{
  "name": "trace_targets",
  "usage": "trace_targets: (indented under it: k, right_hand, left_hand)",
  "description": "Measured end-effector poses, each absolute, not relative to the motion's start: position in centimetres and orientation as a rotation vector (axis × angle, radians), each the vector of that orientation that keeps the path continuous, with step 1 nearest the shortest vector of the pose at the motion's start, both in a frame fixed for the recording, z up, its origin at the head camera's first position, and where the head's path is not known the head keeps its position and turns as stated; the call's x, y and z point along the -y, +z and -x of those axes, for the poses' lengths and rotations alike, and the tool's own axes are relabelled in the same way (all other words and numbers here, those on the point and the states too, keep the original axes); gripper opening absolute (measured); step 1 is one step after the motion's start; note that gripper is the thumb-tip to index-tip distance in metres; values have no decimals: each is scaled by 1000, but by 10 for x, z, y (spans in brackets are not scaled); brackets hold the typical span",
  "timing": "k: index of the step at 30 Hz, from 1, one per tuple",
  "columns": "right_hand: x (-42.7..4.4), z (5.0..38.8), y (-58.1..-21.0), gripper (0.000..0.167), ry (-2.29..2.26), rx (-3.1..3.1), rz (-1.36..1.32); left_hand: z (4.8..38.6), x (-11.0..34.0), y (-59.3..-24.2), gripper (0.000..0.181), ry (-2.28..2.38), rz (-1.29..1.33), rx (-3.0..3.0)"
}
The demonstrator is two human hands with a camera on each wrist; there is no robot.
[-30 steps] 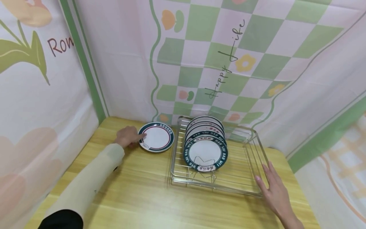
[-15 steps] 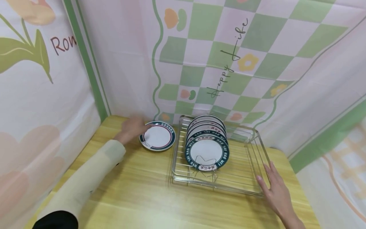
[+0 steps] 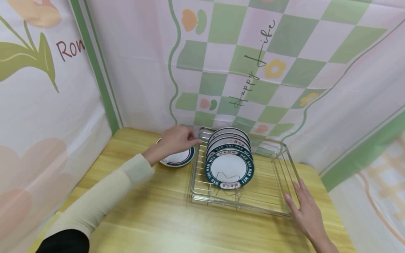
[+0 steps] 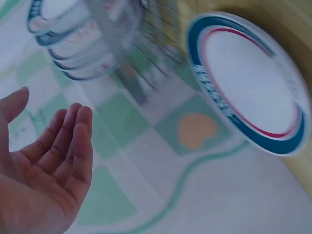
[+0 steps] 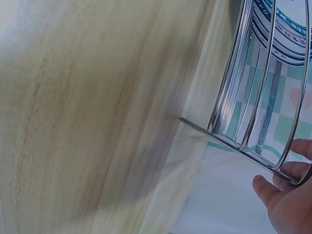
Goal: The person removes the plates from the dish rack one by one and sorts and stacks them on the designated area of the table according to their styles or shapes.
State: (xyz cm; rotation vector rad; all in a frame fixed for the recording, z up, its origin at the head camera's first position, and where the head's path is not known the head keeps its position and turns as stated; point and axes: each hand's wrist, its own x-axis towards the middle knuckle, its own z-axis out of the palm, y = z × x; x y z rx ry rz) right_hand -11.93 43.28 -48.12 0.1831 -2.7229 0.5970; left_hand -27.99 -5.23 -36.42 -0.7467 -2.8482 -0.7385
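Note:
My left hand (image 3: 175,142) is above a white plate (image 3: 181,157) with a dark green rim, hiding part of it. The fingers curve loosely around nothing, as the left wrist view of the left hand (image 4: 48,170) shows. That plate (image 4: 251,83) lies flat on the table, left of a wire dish rack (image 3: 269,182). Several matching plates (image 3: 228,167) stand on edge in a row in the rack's left part. At the rack's right end my right hand (image 3: 308,212) holds the rail, with the thumb inside and the fingers outside.
The wooden table (image 3: 152,211) runs up to a printed cloth backdrop (image 3: 142,88) behind and at both sides. The rack's right half shows bare wires.
My left hand has lifted off the plate's left edge and moved right, over the plate toward the rack. The plate has stayed on the table. My right hand keeps its place.

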Motion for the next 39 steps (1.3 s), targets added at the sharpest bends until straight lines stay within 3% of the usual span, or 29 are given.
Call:
trace_targets:
  k: [11,18,39]
  right_hand:
    - [-431,118,-479,61,610,2727,-178]
    - [-431,119,-478,60,607,2716,-185]
    - [-431,118,-479,61,615,2704,-190]
  left_hand:
    - [272,3,-346,23,-675,1022,2825]
    - [270,-22,-344,32,-609,1100,2843]
    - [277,-62,-356,25,-549,1223,2856]
